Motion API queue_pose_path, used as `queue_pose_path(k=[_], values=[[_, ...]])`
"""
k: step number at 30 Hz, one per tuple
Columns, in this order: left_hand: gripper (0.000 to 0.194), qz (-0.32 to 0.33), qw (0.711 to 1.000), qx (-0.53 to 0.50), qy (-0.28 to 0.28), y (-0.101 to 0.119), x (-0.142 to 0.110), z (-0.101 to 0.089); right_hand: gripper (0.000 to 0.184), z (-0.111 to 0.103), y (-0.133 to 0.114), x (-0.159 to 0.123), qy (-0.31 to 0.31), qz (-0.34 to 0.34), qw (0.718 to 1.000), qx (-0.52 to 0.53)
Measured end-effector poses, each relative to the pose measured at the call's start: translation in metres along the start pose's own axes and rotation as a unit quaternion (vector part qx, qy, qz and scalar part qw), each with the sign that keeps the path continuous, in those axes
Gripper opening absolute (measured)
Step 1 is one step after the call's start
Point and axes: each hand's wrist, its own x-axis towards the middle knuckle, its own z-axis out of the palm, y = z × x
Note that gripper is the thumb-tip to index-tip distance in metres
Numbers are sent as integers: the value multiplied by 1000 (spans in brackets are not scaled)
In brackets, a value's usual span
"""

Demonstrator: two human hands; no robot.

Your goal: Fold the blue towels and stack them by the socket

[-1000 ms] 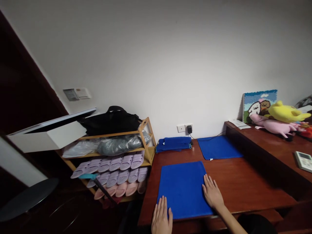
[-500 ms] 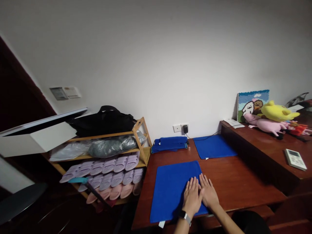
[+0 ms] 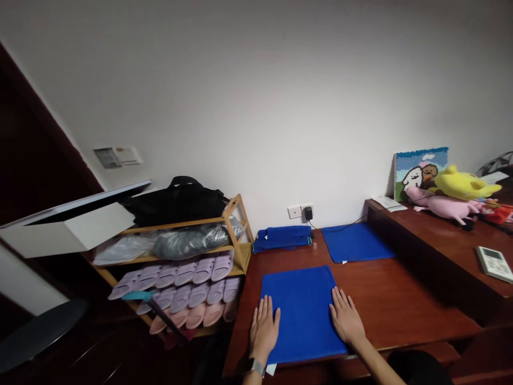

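Observation:
A blue cloth point(image 3: 302, 313) lies spread flat on the reddish-brown table point(image 3: 385, 305), with a white tag at its near left corner. My left hand point(image 3: 264, 327) rests flat across the cloth's left edge, fingers extended and thumb apart; a watch is on that wrist. On the opposite side, my right hand point(image 3: 347, 316) lies flat over the right edge, fingers stretched out and partly on the bare wood. Neither hand grips anything.
Behind lie a folded blue cloth stack point(image 3: 282, 238) and another flat blue cloth point(image 3: 356, 243). A slipper rack point(image 3: 236, 227) adjoins the table's left. On the raised desk point(image 3: 436, 235) at right are plush toys point(image 3: 460, 184) and a white remote-like device point(image 3: 495, 263). A charger point(image 3: 308, 213) fills the wall socket.
My left hand has moved left, from beside my right hand to the cloth's left edge. My right hand stays at the right edge. The view has shifted slightly.

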Motion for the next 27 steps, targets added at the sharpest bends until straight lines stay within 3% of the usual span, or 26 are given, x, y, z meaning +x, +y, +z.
queue_pose_path(k=[3,8,15,21,24,27], values=[[66,-14,999,0,32,-12,-2,11,67,5,1,1,6,2,1000,-5],[68,-16,999,-5,42,-10,-3,15,67,9,2,8,5,9,1000,-11],[67,-12,998,-6,56,-12,-4,17,67,-10,-5,49,-21,-7,1000,-12],[69,-15,1000,14,17,-20,-2,19,70,-7,-7,66,-41,6,999,-15],[70,-23,999,20,11,-6,6,9,70,-3,-6,66,-43,5,999,-11],[70,32,999,-14,17,40,20,-2,70,-7,-7,64,-38,2,999,-4]])
